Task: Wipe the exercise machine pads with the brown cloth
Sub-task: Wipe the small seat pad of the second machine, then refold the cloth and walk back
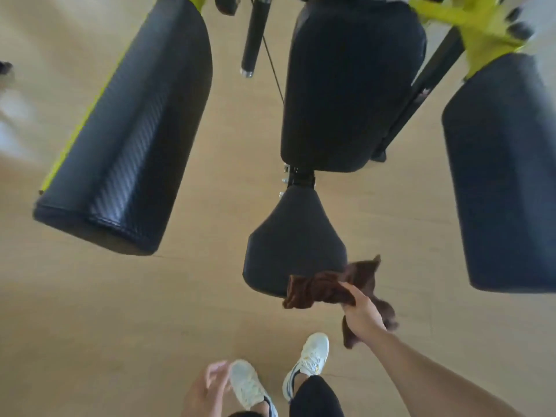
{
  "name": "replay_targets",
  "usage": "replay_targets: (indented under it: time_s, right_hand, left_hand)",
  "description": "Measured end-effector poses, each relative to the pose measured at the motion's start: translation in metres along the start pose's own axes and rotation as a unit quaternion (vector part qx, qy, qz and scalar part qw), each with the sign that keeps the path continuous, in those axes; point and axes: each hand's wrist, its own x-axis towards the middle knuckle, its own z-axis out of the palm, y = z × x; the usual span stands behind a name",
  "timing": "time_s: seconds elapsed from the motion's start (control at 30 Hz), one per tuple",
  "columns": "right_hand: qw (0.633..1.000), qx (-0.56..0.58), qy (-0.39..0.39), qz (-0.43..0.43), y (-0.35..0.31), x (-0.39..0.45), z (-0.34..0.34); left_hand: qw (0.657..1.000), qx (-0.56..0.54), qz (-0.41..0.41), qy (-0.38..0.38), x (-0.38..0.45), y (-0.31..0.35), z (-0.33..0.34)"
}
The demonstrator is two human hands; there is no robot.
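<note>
I'm gripping the soft, light brown cloth (328,287) bunched in my right hand (362,311), near the seat pad (293,245); left hand (207,386) is hanging relaxed.

We see the left hand (207,386) blurred and cut by the bottom edge. The brown cloth (328,288) hides the seat pad's (293,245) near corner, and the right pad (505,176) runs off frame.
</note>
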Motion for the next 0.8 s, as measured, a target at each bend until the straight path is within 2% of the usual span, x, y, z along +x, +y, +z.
replay_targets:
  time_s: [0.13, 0.2, 0.27, 0.4, 0.47, 0.53, 0.63, 0.8]
  right_hand:
    - [0.985, 0.171, 0.003, 0.03, -0.026, -0.06, -0.012]
    - [0.956, 0.291, -0.02, 0.028, -0.042, -0.099, -0.017]
    - [0.922, 0.381, -0.07, 0.017, -0.058, -0.137, -0.026]
    - [0.903, 0.392, -0.161, -0.077, -0.081, -0.201, -0.051]
    - [0.906, 0.379, -0.164, -0.094, -0.086, -0.222, -0.062]
    - [0.909, 0.394, -0.119, -0.061, -0.086, -0.234, -0.074]
    - [0.906, 0.414, -0.079, -0.03, -0.08, -0.238, -0.095]
    - [0.907, 0.405, -0.094, -0.063, -0.06, -0.236, -0.136]
  left_hand:
    - [0.993, 0.067, 0.038, -0.094, -0.051, 0.065, 0.015]
    - [0.991, 0.033, 0.056, -0.12, -0.073, 0.094, 0.03]
    - [0.98, -0.03, 0.053, -0.191, -0.096, 0.117, 0.041]
    - [0.94, -0.107, 0.011, -0.325, -0.142, 0.159, 0.047]
    - [0.925, -0.111, 0.021, -0.362, -0.154, 0.171, 0.051]
    - [0.92, -0.115, 0.044, -0.372, -0.168, 0.179, 0.058]
    - [0.932, -0.091, 0.101, -0.336, -0.19, 0.187, 0.072]
    - [0.927, 0.025, 0.199, -0.316, -0.224, 0.184, 0.112]
